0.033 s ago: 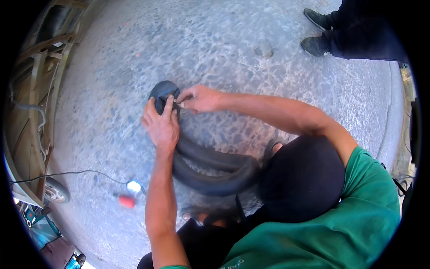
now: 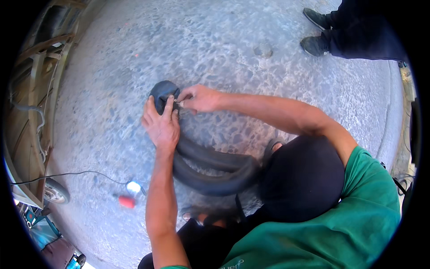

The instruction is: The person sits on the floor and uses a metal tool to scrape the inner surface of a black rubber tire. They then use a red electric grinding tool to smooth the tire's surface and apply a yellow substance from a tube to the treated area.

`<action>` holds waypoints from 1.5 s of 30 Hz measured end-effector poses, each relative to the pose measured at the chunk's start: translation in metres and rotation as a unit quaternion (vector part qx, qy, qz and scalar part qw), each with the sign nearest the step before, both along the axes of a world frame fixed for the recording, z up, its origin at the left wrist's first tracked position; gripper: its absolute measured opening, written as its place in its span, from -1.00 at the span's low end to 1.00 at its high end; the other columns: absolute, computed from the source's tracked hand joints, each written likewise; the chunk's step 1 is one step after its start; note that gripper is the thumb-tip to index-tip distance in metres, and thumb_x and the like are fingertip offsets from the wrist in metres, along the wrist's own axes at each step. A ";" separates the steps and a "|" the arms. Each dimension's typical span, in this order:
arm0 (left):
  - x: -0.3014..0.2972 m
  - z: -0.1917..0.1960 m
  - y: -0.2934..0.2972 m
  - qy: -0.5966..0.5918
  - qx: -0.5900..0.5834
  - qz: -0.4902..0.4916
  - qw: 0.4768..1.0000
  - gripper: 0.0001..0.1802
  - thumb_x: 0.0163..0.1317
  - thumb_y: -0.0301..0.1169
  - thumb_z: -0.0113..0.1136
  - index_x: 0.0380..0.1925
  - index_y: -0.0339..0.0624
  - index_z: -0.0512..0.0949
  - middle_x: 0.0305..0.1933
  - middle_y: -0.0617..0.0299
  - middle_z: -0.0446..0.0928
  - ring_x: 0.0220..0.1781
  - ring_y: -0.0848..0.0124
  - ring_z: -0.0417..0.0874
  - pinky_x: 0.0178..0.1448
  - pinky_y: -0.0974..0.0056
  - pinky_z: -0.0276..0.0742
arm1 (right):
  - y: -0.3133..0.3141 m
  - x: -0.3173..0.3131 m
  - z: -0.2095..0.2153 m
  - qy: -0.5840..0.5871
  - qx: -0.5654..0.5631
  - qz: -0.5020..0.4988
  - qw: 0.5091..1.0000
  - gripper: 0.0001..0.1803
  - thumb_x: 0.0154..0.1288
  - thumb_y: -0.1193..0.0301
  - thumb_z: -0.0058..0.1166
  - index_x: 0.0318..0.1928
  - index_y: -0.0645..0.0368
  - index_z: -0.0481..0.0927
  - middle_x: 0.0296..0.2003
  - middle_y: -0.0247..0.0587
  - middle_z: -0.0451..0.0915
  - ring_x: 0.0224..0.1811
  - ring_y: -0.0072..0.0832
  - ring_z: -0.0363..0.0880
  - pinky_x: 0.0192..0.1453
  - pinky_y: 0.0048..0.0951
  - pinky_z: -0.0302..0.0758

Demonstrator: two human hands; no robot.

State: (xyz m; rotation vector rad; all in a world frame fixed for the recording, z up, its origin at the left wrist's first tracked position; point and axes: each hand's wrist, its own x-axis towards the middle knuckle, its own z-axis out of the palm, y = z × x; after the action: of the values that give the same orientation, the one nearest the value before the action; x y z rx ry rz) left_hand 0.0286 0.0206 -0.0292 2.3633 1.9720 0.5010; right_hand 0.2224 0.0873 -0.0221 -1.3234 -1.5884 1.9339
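Note:
A black inflated inner tube (image 2: pixel 210 181) lies bent in a long loop between my feet and my hands, its curve nearest my body resting by my knee. At the far end, my left hand (image 2: pixel 160 125) grips the tube, fingers spread over its folded top and thumb side pressing on it. Close against that spot, my right hand (image 2: pixel 201 98) has thumb and fingers pinched together. A tiny pale piece shows at its fingertips beside the tube, too small to name. Both hands are nearly touching.
Rough concrete floor (image 2: pixel 112 112) surrounds me. A lit lamp (image 2: pixel 133 187) on a black cord and a red object (image 2: pixel 126 202) lie left of my forearm. A wooden frame (image 2: pixel 38 89) and a small wheel (image 2: pixel 56 192) stand left. Another person's dark shoe (image 2: pixel 315 45) is at far right.

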 end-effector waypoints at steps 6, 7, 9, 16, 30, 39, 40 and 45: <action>0.015 -0.001 0.006 0.031 -0.004 0.015 0.999 -0.58 0.30 -0.19 0.31 0.18 0.34 0.64 0.49 0.00 0.26 0.55 0.00 0.23 0.47 -0.18 0.17 | -0.004 0.001 -0.023 0.028 -0.018 -0.056 0.998 -0.68 0.43 0.39 0.11 0.04 0.37 0.63 -0.17 -0.02 0.73 -0.40 -0.42 0.73 -0.23 -0.37 0.65; 0.015 -0.003 0.007 0.031 -0.004 0.017 0.999 -0.60 0.31 -0.19 0.30 0.16 0.34 0.65 0.49 0.00 0.27 0.54 0.00 0.24 0.46 -0.17 0.18 | -0.004 0.002 -0.024 0.041 -0.029 -0.067 0.996 -0.69 0.44 0.39 0.10 0.04 0.37 0.63 -0.17 -0.03 0.73 -0.40 -0.42 0.72 -0.24 -0.38 0.65; 0.015 -0.005 0.011 0.032 -0.003 0.021 0.999 -0.65 0.32 -0.18 0.29 0.12 0.34 0.67 0.47 0.01 0.29 0.53 0.00 0.25 0.45 -0.17 0.20 | -0.005 0.001 -0.024 0.044 -0.041 -0.074 0.995 -0.70 0.46 0.40 0.07 0.05 0.36 0.62 -0.17 -0.06 0.73 -0.41 -0.45 0.70 -0.25 -0.39 0.64; 0.019 -0.005 0.022 0.011 -0.039 0.036 0.999 -0.72 0.35 -0.16 0.26 0.06 0.33 0.68 0.42 0.04 0.34 0.49 0.01 0.28 0.42 -0.13 0.22 | -0.006 -0.003 -0.022 0.017 -0.049 -0.115 0.992 -0.71 0.47 0.40 0.01 0.03 0.34 0.63 -0.22 -0.08 0.77 -0.43 -0.44 0.72 -0.31 -0.38 0.63; 0.023 -0.006 0.023 0.023 -0.044 0.045 0.998 -0.72 0.36 -0.13 0.24 0.05 0.35 0.67 0.40 0.08 0.35 0.47 0.03 0.29 0.38 -0.12 0.25 | -0.003 -0.002 -0.005 -0.001 -0.100 -0.127 0.987 -0.66 0.55 0.41 -0.05 0.17 0.34 0.58 -0.16 -0.13 0.76 -0.40 -0.52 0.67 -0.20 -0.45 0.64; 0.024 -0.004 0.024 0.029 -0.056 0.050 0.997 -0.73 0.37 -0.12 0.24 0.05 0.37 0.67 0.40 0.10 0.35 0.45 0.04 0.30 0.37 -0.11 0.26 | 0.000 -0.002 -0.001 -0.007 -0.098 -0.120 0.988 -0.67 0.51 0.45 -0.04 0.16 0.33 0.60 -0.16 -0.11 0.76 -0.41 -0.52 0.67 -0.22 -0.44 0.65; 0.024 -0.003 0.024 0.030 -0.057 0.050 0.997 -0.73 0.37 -0.12 0.24 0.05 0.37 0.67 0.40 0.10 0.36 0.45 0.05 0.31 0.37 -0.11 0.27 | 0.000 -0.001 -0.002 -0.009 -0.097 -0.119 0.988 -0.66 0.50 0.46 -0.04 0.16 0.33 0.60 -0.16 -0.11 0.76 -0.41 -0.51 0.67 -0.22 -0.44 0.65; 0.026 -0.004 0.025 0.034 -0.057 0.049 0.997 -0.73 0.37 -0.13 0.24 0.05 0.37 0.67 0.40 0.11 0.36 0.45 0.06 0.31 0.37 -0.10 0.27 | -0.001 -0.001 -0.010 0.000 -0.076 -0.142 0.987 -0.70 0.46 0.43 -0.03 0.04 0.31 0.66 -0.23 -0.09 0.77 -0.48 -0.45 0.69 -0.36 -0.40 0.62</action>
State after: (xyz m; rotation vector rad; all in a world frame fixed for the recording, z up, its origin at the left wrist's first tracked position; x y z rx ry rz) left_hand 0.0547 0.0456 -0.0329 2.2540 2.0920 0.3060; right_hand 0.2212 0.0859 -0.0326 -1.5146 -1.1947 1.9053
